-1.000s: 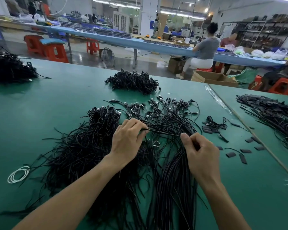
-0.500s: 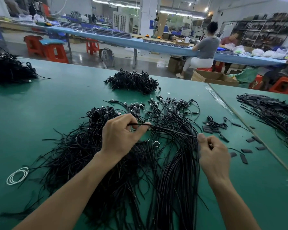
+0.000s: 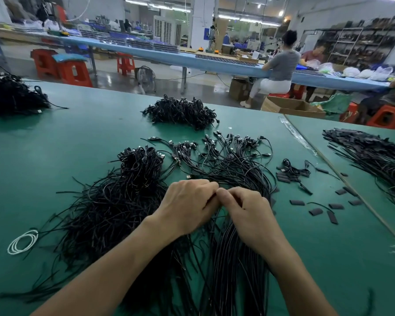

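Observation:
A spread of loose black cables with USB plugs at their far ends lies on the green table in front of me. My left hand and my right hand meet over this spread, fingertips touching, fingers curled. Both pinch one thin black cable, which is mostly hidden under the fingers. A metal plug pokes out just beyond my left hand's knuckles. More cable lengths run toward me under both forearms.
A tangled heap of black cables lies left of my hands, with a white wire loop further left. A coiled bundle pile sits at the back. Short black sleeves are scattered right, past them a table seam and another cable pile.
My hands were apart with a cable stretched between them. They have now come together at the centre, the right hand moving left and the left hand moving nearer.

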`<state>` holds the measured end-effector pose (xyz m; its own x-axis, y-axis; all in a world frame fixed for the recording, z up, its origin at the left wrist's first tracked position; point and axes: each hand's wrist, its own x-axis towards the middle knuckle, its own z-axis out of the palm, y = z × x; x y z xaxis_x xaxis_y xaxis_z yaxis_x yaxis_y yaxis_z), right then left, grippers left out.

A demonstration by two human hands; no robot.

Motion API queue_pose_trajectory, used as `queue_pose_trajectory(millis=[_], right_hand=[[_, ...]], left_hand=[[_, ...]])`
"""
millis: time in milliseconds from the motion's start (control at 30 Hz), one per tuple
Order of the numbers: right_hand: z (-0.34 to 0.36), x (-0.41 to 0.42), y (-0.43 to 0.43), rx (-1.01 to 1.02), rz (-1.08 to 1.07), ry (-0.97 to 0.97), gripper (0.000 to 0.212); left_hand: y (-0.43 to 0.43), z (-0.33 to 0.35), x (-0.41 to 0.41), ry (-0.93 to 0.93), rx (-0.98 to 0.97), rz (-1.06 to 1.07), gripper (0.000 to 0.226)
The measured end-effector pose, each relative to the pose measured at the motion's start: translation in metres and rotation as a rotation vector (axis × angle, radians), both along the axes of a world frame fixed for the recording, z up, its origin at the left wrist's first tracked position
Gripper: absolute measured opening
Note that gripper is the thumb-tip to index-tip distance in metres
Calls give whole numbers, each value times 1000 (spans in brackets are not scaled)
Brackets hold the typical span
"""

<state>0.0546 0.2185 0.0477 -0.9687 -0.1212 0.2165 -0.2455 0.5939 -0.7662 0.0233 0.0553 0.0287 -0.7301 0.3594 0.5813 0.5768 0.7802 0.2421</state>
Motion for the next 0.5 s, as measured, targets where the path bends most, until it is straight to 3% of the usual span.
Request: queue_pose_trajectory(millis=[67, 200, 333, 500], right_hand=[[-2, 0, 6, 53, -4, 27, 30], [-9, 0, 18, -4, -117, 130, 38], [-12, -1, 30, -93, -286, 171, 41], [-11, -8, 41, -135, -266, 157, 39]], left_hand=[[-3, 0, 1, -39, 47, -42, 31], [-14, -4, -6, -87, 230, -40, 30], [-22, 0, -15, 73, 364, 76, 28], [-28, 9, -13, 83, 257, 149, 45]])
